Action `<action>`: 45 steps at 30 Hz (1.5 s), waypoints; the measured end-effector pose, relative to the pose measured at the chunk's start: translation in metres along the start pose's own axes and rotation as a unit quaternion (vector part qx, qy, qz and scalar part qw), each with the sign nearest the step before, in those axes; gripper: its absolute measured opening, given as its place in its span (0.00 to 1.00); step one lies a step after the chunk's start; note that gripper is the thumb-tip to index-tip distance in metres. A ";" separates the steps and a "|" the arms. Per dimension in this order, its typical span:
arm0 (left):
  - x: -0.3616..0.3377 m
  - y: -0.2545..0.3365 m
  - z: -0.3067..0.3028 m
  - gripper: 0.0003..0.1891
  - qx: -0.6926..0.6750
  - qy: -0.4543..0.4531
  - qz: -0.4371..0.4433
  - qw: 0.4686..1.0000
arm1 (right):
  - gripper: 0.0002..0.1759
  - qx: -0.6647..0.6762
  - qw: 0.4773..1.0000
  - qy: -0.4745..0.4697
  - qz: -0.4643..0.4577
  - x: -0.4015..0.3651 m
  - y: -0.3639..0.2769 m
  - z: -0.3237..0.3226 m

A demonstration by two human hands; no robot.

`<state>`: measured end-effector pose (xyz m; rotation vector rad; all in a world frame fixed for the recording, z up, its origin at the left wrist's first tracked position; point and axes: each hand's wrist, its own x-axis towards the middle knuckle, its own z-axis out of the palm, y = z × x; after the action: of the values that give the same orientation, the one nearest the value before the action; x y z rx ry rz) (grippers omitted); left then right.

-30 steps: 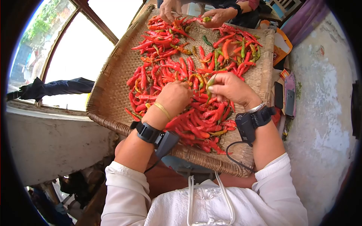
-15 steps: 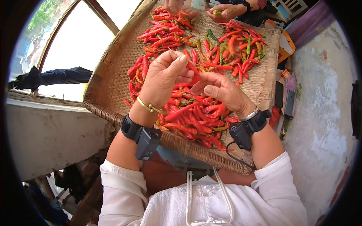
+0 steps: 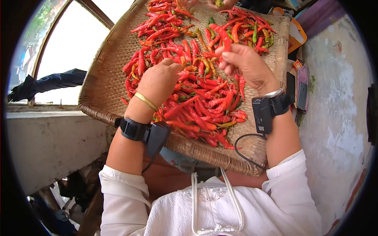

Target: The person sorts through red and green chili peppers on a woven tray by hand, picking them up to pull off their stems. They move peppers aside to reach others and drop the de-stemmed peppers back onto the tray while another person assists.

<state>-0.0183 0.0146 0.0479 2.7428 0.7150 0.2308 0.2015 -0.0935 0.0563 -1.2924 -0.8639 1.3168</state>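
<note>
Right hand [image 3: 251,66]: thumb and fingers pinching one red pepper [image 3: 223,35], raised above the woven tray [image 3: 100,84]. Left hand [image 3: 158,83]: back upward, fingers bent down at the pepper pile [image 3: 201,112]; fingertips hidden, grip cannot be told. Pile lies in the tray, mostly red, some green and yellowish. Far edge: another person's hand [image 3: 225,4] with a greenish pepper [image 3: 219,3]. Phone [image 3: 302,96] right of tray.

The pepper [image 3: 222,34] in the right hand [image 3: 252,65] is showing bright red. Below the left hand [image 3: 159,80], the pepper pile [image 3: 201,112] is glowing red, flecked with green and mustard yellow. Around both hands, the basket [image 3: 104,82] is showing a tan woven pattern.
</note>
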 end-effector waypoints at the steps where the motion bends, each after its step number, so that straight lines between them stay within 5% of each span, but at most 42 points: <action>1: -0.002 0.000 0.003 0.09 0.006 -0.014 0.021 1.000 | 0.14 0.049 0.998 0.022 -0.023 0.003 -0.002 -0.002; 4: -0.005 -0.001 0.013 0.08 0.075 -0.119 0.009 0.990 | 0.23 0.091 0.992 0.083 -0.031 0.002 0.002 -0.010; 7: -0.006 -0.006 0.014 0.06 0.070 -0.122 0.034 0.989 | 0.18 -0.340 0.932 0.118 -0.044 0.005 0.012 -0.010; 8: -0.006 -0.008 0.013 0.06 0.070 -0.136 0.045 0.987 | 0.18 -0.340 0.932 0.117 -0.042 0.001 0.013 -0.008; 12: -0.002 -0.006 0.012 0.04 0.102 -0.151 0.035 0.983 | 0.17 -0.432 0.901 -0.033 -0.009 -0.013 0.024 -0.005; 14: 0.001 -0.004 0.001 0.04 0.032 -0.106 0.005 0.994 | 0.17 -0.606 0.787 -0.055 -0.100 -0.018 0.031 -0.005; 15: 0.000 -0.008 -0.005 0.04 -0.011 -0.069 0.059 0.996 | 0.17 -0.607 0.786 -0.086 -0.083 -0.022 0.034 -0.005; 17: 0.000 -0.001 -0.022 0.03 -0.117 -0.059 0.018 0.991 | 0.16 -0.605 0.787 -0.122 -0.010 -0.020 0.029 0.002; 19: 0.001 0.001 -0.036 0.05 -0.255 -0.048 -0.052 0.964 | 0.16 -0.600 0.781 -0.159 0.061 -0.019 0.020 0.005; 20: 0.003 -0.004 -0.031 0.05 -0.422 -0.019 -0.060 0.904 | 0.16 -0.571 0.797 -0.174 0.094 -0.020 0.015 0.007; 22: 0.008 -0.002 -0.038 0.06 -0.511 0.022 -0.104 0.853 | 0.15 -0.542 0.809 -0.190 0.126 -0.022 0.010 0.010; 23: 0.012 -0.003 -0.037 0.06 -0.512 0.023 -0.104 0.853 | 0.16 -0.504 0.831 -0.218 0.091 -0.025 0.009 0.010; 25: 0.019 -0.008 -0.033 0.07 -0.624 0.123 -0.142 0.759 | 0.16 -0.464 0.848 -0.249 0.058 -0.033 0.013 0.013; 28: 0.036 0.001 -0.017 0.12 -0.686 0.223 -0.119 0.682 | 0.16 -0.550 0.801 -0.232 -0.038 -0.039 0.024 0.018; 30: 0.044 -0.002 -0.002 0.16 -0.660 0.201 -0.096 0.718 | 0.15 -0.574 0.786 -0.226 0.040 -0.038 0.026 0.023; 32: 0.044 -0.001 0.009 0.19 -0.242 0.136 -0.023 0.960 | 0.12 -0.574 0.787 -0.225 0.041 -0.034 0.022 0.019; 33: 0.042 0.000 0.013 0.18 -0.182 0.054 -0.016 0.982 | 0.11 -0.536 0.816 -0.217 0.011 -0.032 0.018 0.016; 34: 0.039 0.011 0.008 0.17 -0.121 -0.029 -0.007 0.992 | 0.10 -0.497 0.843 -0.207 -0.018 -0.032 0.014 0.013; 38: 0.027 0.016 0.040 0.12 0.054 -0.081 0.140 0.985 | 0.08 -0.408 0.893 -0.188 0.026 -0.034 -0.002 0.006; 42: 0.030 0.017 0.051 0.12 0.111 -0.098 0.115 0.982 | 0.08 -0.318 0.930 -0.148 0.108 -0.039 -0.015 -0.002; 45: 0.031 0.020 0.037 0.11 0.048 -0.087 0.116 0.988 | 0.08 -0.263 0.952 -0.149 0.053 -0.040 -0.017 -0.004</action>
<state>0.0259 0.0038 0.0217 2.8904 0.3707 0.0052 0.2035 -0.1301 0.0811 -1.5852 -1.4461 1.4447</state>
